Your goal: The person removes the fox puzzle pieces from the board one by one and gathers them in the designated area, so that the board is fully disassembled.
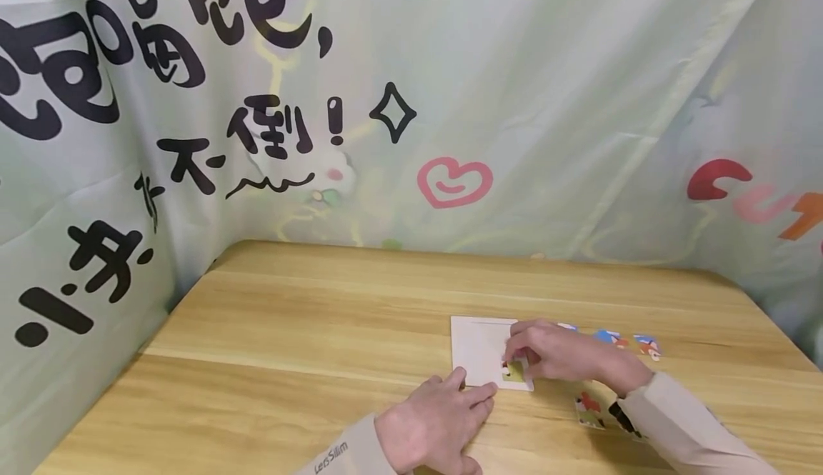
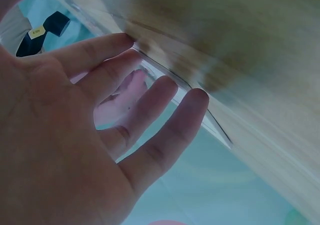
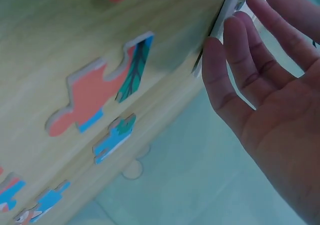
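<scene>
A thin white puzzle board [image 1: 474, 350] lies flat on the wooden table. My left hand [image 1: 437, 418] rests at its near edge, fingers spread and touching the rim. Over the board's right side, my right hand [image 1: 553, 350] pinches a puzzle piece [image 1: 514, 371] with a green-yellow print at the near right corner. Whether that piece lies fully flat is hidden by the fingers. In the right wrist view, the outer fingers [image 3: 215, 70] reach to the board's edge, and the pinch itself is out of sight.
Several loose puzzle pieces lie right of the board, including a red-and-green piece [image 1: 589, 411] beside my right forearm and a blue-and-orange piece [image 1: 646, 346] farther back. A larger-looking red piece [image 3: 95, 92] shows in the right wrist view. A printed curtain [image 1: 546, 103] hangs behind the table [image 1: 289, 318].
</scene>
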Tool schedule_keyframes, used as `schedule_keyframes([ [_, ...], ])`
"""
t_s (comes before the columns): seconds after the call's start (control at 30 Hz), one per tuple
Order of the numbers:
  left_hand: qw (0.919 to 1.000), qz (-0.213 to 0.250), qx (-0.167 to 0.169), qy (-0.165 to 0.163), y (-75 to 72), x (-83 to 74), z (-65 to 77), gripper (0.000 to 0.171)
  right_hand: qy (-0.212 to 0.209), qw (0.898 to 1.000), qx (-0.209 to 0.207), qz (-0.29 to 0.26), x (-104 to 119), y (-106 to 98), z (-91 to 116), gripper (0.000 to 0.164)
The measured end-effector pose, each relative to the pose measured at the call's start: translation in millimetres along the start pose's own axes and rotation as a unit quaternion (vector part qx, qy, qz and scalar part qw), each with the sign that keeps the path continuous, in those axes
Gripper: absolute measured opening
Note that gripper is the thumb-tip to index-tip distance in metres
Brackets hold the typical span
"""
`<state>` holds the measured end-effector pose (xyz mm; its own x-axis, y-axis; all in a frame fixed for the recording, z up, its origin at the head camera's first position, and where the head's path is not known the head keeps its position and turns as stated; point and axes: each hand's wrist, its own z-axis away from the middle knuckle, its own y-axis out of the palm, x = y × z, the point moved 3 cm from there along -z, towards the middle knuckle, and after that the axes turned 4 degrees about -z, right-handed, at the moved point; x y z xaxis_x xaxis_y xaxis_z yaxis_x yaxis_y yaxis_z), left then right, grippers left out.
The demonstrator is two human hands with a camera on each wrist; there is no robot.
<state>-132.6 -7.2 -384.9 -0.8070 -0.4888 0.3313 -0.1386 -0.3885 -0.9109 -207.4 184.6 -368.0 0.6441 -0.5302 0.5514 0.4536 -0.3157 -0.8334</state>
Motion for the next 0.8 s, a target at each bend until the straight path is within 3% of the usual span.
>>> schedule_keyframes([
  [0.17,1.0,0.005,0.006,-0.001,1.7,-0.8,0.6,0.082,0.027,1.0,0.002,-0.009,-0.9,3.5,-1.1,0.027],
  [0.53,0.9999,0.004,0.01,0.003,1.1,-0.1,0.3,0.083,0.03,0.999,-0.004,-0.021,0.3,3.4,-7.4,0.023],
  [0.8,0.9997,0.015,0.017,-0.002,-0.1,0.8,0.0,0.085,-0.015,0.999,-0.022,-0.022,2.3,-4.3,-9.1,0.029],
])
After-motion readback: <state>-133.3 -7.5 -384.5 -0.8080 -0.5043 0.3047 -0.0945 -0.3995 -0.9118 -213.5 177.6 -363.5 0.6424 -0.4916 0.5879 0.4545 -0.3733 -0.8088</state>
